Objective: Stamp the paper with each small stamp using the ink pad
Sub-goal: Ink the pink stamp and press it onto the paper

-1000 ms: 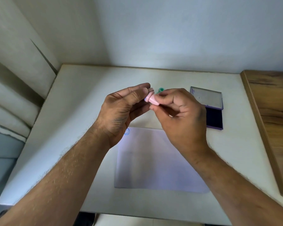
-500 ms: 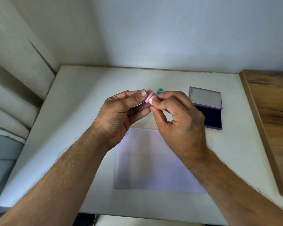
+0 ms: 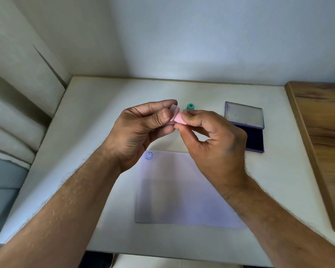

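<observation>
White desk (image 3: 97, 120) in a wall corner, wooden board (image 3: 321, 144) along its right edge. Paper (image 3: 182, 194) near the front edge, blue smiley print (image 3: 149, 155) at its far left corner. Ink pad (image 3: 247, 130) open toward the right edge. Left hand (image 3: 139, 130) and right hand (image 3: 215, 140) above the paper, fingers of both pinching the pink stamp (image 3: 177, 118). Green stamp (image 3: 190, 106) upright on the desk just behind.
</observation>
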{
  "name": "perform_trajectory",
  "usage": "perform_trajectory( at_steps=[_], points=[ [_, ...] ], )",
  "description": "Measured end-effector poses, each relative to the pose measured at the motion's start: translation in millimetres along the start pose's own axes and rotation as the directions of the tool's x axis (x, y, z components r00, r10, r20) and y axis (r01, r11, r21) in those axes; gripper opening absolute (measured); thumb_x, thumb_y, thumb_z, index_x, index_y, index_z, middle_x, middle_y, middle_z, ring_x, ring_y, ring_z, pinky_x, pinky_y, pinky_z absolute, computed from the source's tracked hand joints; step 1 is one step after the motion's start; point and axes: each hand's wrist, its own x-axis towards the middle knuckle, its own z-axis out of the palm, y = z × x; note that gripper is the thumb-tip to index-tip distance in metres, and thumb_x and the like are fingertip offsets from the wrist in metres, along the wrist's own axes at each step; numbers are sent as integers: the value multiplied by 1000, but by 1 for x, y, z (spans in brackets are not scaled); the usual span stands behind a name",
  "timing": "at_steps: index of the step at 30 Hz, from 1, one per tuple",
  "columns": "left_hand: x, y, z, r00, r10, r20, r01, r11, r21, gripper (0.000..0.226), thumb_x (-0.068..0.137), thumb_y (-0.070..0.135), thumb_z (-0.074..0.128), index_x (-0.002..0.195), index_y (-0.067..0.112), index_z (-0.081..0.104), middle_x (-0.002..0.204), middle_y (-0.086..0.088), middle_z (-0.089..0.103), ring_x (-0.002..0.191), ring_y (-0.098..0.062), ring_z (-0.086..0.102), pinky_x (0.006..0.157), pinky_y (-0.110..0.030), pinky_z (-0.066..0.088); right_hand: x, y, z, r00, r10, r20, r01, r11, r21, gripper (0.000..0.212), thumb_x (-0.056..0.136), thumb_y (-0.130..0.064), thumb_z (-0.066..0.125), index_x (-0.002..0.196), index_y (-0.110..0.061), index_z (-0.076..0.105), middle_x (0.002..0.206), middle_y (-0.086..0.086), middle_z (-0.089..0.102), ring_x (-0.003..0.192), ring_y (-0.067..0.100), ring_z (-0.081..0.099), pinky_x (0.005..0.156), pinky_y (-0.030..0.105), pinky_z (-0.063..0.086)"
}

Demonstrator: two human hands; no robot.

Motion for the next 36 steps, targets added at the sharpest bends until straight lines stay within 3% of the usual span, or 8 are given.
perform_trajectory(
  at_steps=[6, 12, 17, 24, 28, 30, 32, 36],
  points=[
    [0, 1, -5, 995, 93, 22, -95, 990, 108, 27, 67, 10, 73, 94, 14, 77, 87, -5, 77, 88, -19, 73, 78, -27, 56, 2, -2, -3, 954, 269, 133, -294, 929, 225, 20, 78, -6, 79, 97, -1, 75, 98, 4, 75, 91, 9, 72, 83, 25, 57],
    [1, 7, -10, 986, 150, 76, -163, 961, 222, 27, 67, 6, 74, 91, 16, 79, 87, -4, 78, 87, -19, 74, 81, -29, 56, 19, -8, -9, 563, 621, 545, -815, 308, 491, 20, 84, -3, 68, 103, -1, 72, 88, 14, 76, 82, 27, 75, 70, 31, 60],
    [1, 9, -14, 979, 158, 132, -195, 921, 338, 30, 66, 3, 75, 96, 10, 75, 90, -9, 78, 87, -20, 73, 83, -28, 55, 23, -11, -8, 373, 636, 675, -902, 80, 424, 21, 88, -19, 61, 79, -9, 77, 76, 14, 74, 72, 22, 74, 59, 24, 58],
    [-1, 14, -18, 983, 131, 125, -169, 910, 379, 44, 66, 6, 76, 110, 11, 71, 98, -5, 78, 100, -18, 72, 87, -26, 55, 31, -11, -6, 330, 682, 653, -902, 22, 432, 16, 92, -14, 62, 100, -1, 67, 85, 16, 75, 75, 23, 74, 64, 26, 60],
    [-1, 12, -19, 990, 136, -31, -109, 890, 444, 35, 75, 18, 77, 110, 17, 72, 104, 0, 76, 98, -16, 73, 87, -35, 58, 30, -11, -4, 374, 709, 598, -907, 147, 394, 12, 90, -12, 66, 97, -3, 70, 87, 15, 76, 80, 27, 74, 69, 30, 60],
    [3, 9, -24, 970, 187, -157, -82, 854, 514, 25, 84, 16, 75, 108, 21, 74, 103, 5, 76, 91, -15, 74, 89, -37, 58, 28, -9, -2, 540, 679, 497, -837, 499, 227, 7, 86, -14, 70, 91, -13, 74, 85, 6, 77, 78, 23, 74, 72, 30, 59],
    [5, 6, -29, 945, 218, -244, -31, 803, 595, 23, 86, 15, 71, 106, 25, 75, 98, 11, 75, 86, -12, 74, 91, -36, 57, 25, -9, 2, 731, 535, 424, -567, 822, -58, 9, 85, -18, 70, 87, -23, 77, 83, -9, 76, 73, 11, 70, 74, 22, 55],
    [1, 6, -30, 935, 232, -268, 31, 700, 714, 23, 88, 20, 68, 107, 31, 74, 96, 18, 73, 83, -9, 73, 78, -17, 56, 22, -9, 14, 785, 395, 477, -234, 902, -362, 22, 89, -29, 64, 111, -25, 66, 93, -4, 75, 84, 19, 67, 78, 30, 54]
  ],
)
